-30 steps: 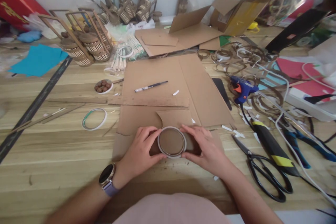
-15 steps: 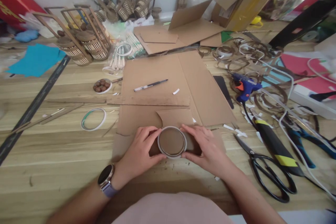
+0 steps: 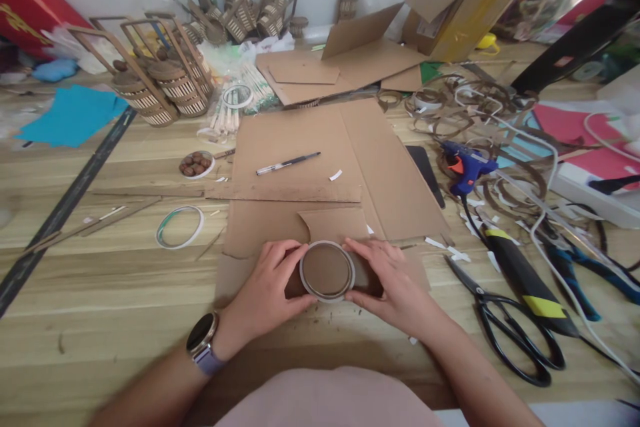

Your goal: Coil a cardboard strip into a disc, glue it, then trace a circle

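Observation:
Both of my hands hold a round brown cardboard piece with a pale rim (image 3: 327, 271) down on a cardboard sheet (image 3: 265, 227) near the table's front edge. My left hand (image 3: 265, 290), with a watch on its wrist, curls round the piece's left side. Round the right side my right hand (image 3: 395, 280) is wrapped, its fingers bent against the rim. The piece's lower wall is hidden behind my fingers.
A pen (image 3: 287, 163) lies on a larger cardboard sheet (image 3: 310, 147) behind. Black scissors (image 3: 505, 323), a blue glue gun (image 3: 467, 167) and cables lie to the right. A tape ring (image 3: 180, 227), a small dish of nuts (image 3: 195, 165) and wooden lantern frames (image 3: 160, 83) are at the left.

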{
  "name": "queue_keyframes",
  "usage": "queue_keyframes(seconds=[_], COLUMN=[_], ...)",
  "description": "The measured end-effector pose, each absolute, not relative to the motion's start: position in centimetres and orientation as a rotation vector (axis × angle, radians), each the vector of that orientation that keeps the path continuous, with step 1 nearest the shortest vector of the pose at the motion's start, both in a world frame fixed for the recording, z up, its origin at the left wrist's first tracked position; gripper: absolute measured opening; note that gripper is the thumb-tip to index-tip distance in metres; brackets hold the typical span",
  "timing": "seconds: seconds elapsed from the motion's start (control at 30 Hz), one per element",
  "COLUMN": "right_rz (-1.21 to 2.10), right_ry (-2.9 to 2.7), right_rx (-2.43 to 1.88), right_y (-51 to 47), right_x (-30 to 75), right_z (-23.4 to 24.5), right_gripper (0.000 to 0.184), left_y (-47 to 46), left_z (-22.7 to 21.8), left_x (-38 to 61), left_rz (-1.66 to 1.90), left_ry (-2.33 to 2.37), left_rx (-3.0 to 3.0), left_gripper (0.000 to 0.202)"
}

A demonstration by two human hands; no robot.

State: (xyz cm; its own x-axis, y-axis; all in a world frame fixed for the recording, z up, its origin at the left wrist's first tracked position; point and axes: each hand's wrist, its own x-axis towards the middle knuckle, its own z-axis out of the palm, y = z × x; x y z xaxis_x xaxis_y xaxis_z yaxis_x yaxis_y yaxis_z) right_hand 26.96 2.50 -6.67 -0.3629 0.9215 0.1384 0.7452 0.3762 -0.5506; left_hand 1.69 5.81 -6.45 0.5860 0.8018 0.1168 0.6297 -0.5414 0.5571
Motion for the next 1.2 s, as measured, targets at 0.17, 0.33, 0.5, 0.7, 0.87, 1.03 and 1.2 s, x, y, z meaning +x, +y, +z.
queue_keyframes(seconds=[0.17, 0.33, 0.5, 0.7, 0.87, 1.03, 1.2], right_rz=[0.555, 0.541, 0.535, 0.509, 0.499, 0.499, 0.496], right_ry=[-2.222, -2.234, -2.237, -2.234, -2.217, -2.201, -2.179], right_rx=[-1.429, -1.427, -1.421, -1.434, -1.449, -1.463, -1.469], right_y=[2.47, 2.53, 2.53, 2.51, 2.52, 2.54, 2.53], right_x=[27.01, 26.99, 27.0, 26.87, 26.67, 26.49, 26.44], right_z=[-6.74, -6.72, -6.77, -6.75, -6.82, -7.0, -7.1], right_gripper=[0.072, 0.07, 0.07, 0.071, 0.071, 0.07, 0.074], left_y=[5.79, 5.75, 5.74, 5.76, 5.75, 5.79, 5.87], left_z=[-6.72, -6.71, -6.57, -6.63, -6.74, -6.61, -6.53], left_x=[1.66, 1.66, 1.7, 1.73, 1.69, 1.64, 1.61], left_rz=[0.495, 0.493, 0.499, 0.515, 0.546, 0.529, 0.534], left_ry=[1.157, 1.148, 1.146, 1.145, 1.152, 1.151, 1.148], left_rx=[2.364, 2.379, 2.379, 2.379, 2.36, 2.363, 2.35], left_gripper=[0.066, 0.066, 0.065, 0.065, 0.064, 0.062, 0.064])
